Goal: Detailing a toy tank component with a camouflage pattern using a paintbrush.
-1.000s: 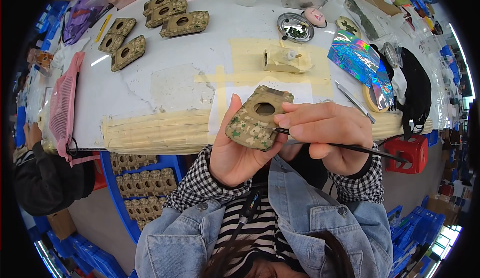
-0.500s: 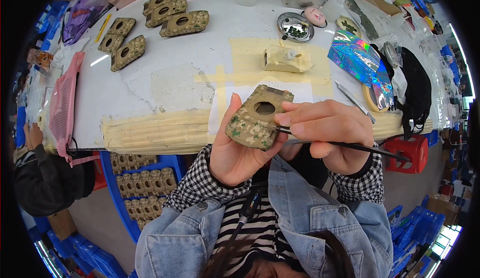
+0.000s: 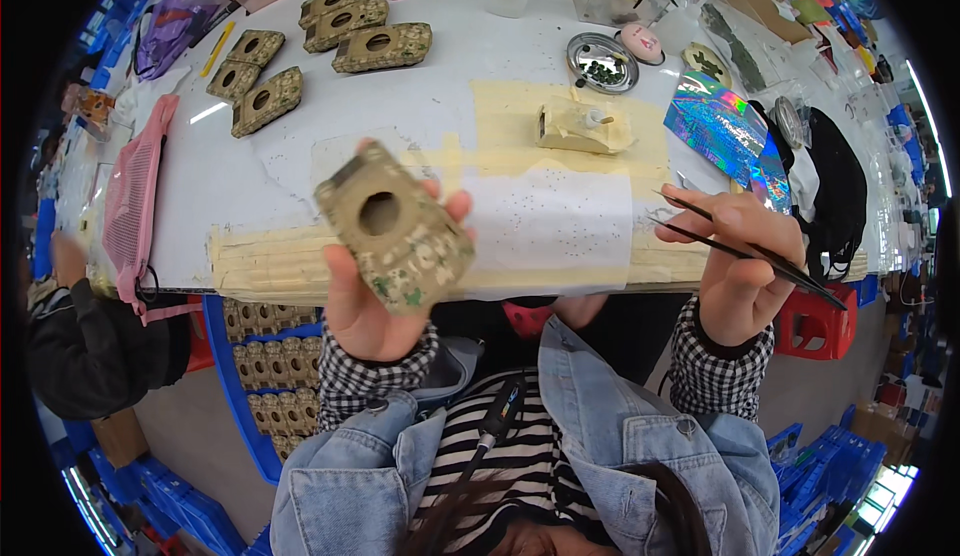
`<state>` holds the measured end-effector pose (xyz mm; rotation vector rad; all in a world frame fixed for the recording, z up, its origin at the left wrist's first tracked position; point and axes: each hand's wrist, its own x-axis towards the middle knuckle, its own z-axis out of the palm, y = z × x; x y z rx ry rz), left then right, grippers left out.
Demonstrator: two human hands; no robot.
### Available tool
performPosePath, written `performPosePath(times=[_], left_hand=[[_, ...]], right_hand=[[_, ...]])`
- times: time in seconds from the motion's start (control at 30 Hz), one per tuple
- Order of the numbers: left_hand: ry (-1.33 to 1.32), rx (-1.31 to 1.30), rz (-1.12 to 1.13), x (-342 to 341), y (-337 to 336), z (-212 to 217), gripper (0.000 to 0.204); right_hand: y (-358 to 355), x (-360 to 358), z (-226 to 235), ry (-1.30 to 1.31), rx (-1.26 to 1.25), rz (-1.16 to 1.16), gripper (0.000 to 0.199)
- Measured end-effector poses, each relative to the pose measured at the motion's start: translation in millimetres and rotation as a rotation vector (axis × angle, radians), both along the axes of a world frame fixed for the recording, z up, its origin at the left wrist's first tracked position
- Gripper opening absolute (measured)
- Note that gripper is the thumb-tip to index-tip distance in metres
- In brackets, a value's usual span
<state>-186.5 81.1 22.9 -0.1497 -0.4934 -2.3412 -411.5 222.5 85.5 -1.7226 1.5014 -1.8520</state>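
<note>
My left hand [image 3: 370, 306] is closed around a camouflage-patterned model tank hull [image 3: 420, 241], held tilted above the table's near edge. The hull has a round hole in its top and green and pale specks at its near end; it is slightly blurred. In my right hand [image 3: 745, 266] is a pair of black tweezers [image 3: 790, 268], its tips apart with nothing visible between them, pointing left over the table. Between the hands lies a white paper sheet [image 3: 550, 226] dotted with small dark specks. Behind it stands a tape-covered block [image 3: 570, 126] with a small bottle set in it.
Several more camouflage hulls [image 3: 382, 48] stand at the far left. A round metal dish [image 3: 602, 63] holds small dark green bits. Holographic sheet [image 3: 715, 121] and a black cloth item [image 3: 835, 181] lie at right. A blue tray [image 3: 235, 381] of hulls is below, left. A co-worker sits far left.
My left hand has carried the hull left, away from the tweezers. My right hand has moved right, and the tweezer tips have come off the hull and spread apart.
</note>
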Motion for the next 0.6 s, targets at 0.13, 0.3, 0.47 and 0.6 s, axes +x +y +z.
performPosePath(times=[0.13, 0.3, 0.47, 0.6], left_hand=[[-0.119, -0.187, 0.370, 51.3, -36.1, -4.8, 0.078], [-0.588, -0.345, 1.035, 117.9, -59.7, -13.7, 0.045], [-0.709, -0.237, 1.345, 200.3, -56.1, -24.1, 0.024], [-1.015, -0.032, 1.486, 243.2, -38.3, -80.4, 0.056]], right_hand=[[7.0, -12.6, -9.1, -0.003, -0.012, -0.059, 0.048], [16.7, -17.6, -19.0, -0.038, -0.022, -0.164, 0.050], [15.2, -31.3, -27.8, -0.008, 0.002, -0.109, 0.051], [12.4, -31.3, -28.2, -0.009, 0.013, -0.092, 0.051]])
